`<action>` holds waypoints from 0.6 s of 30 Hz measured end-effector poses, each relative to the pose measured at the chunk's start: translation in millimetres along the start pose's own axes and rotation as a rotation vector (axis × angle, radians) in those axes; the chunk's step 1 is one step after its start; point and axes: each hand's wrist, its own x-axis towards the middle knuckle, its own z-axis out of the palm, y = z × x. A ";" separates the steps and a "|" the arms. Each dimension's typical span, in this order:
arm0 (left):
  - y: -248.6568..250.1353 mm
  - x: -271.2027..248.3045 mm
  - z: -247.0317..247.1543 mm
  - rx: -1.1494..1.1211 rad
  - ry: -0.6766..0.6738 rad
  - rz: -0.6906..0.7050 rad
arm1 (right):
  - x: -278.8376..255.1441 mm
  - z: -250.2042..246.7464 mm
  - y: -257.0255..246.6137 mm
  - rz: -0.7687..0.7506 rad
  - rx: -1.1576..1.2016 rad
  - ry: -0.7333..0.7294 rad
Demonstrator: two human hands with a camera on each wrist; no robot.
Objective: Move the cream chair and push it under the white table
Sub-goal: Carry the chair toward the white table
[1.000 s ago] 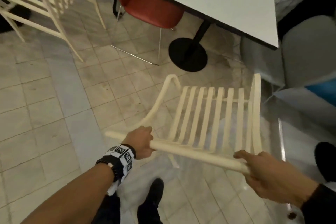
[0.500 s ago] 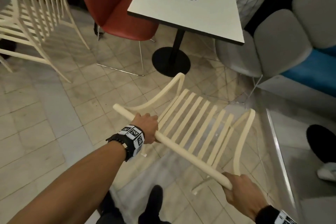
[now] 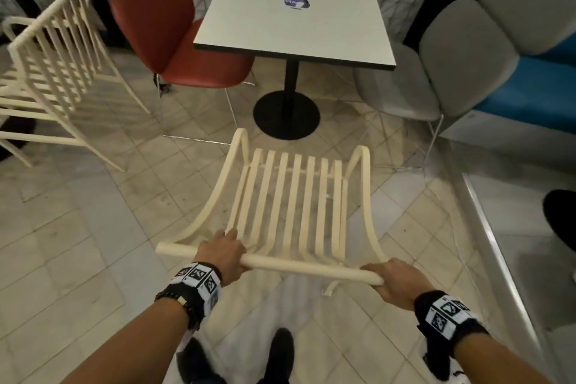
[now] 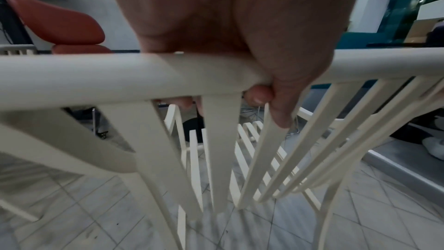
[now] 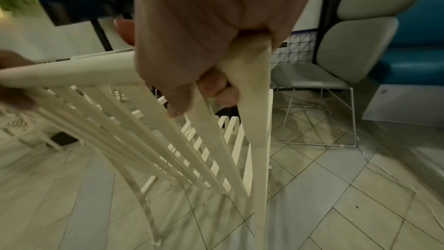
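both hands' fingers (image 4: 258, 95) round the cream chair (image 3: 293, 196) top rail — left, right

Slatted cream chair (image 3: 293, 196) facing white table (image 3: 296, 15)

Both your arms reach fwd, roughly parallel, palms down. Your left hand (image 3: 223, 254) wraps fingers over the top rail of the cream chair (image 3: 293, 196), thumb underneath. Your right hand (image 3: 397, 279) grips the rail's right end, fingers curled round. Marker bands on both wrists.
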 end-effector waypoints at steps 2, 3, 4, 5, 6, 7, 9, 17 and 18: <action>-7.7 -5.7 -1.7 -0.048 0.015 0.050 | 4.0 8.1 3.0 -0.019 -0.012 0.054; -12.9 -9.4 -2.2 -0.103 0.028 0.076 | 4.6 11.3 4.4 -0.019 -0.020 0.105; -17.9 -14.1 -3.2 -0.176 0.043 0.097 | 3.0 13.6 5.3 -0.007 -0.013 0.160; -24.6 -18.9 -3.3 -0.252 0.062 0.099 | -0.5 16.9 6.2 0.006 0.016 0.212; -33.1 -22.5 -3.2 -0.311 0.094 0.068 | -6.4 19.6 6.2 0.041 0.081 0.235; -42.8 -26.1 -1.6 -0.342 0.144 -0.007 | -12.8 23.6 6.3 0.084 0.169 0.253; -62.4 -32.0 4.4 -0.329 0.237 -0.194 | -23.1 31.5 4.4 0.208 0.284 0.268; -60.3 -30.9 7.5 -0.280 0.085 -0.285 | 11.9 13.4 -5.8 0.235 0.049 0.005; -57.8 -27.6 2.3 -0.280 0.071 -0.297 | 13.3 12.7 -5.4 0.252 0.053 -0.007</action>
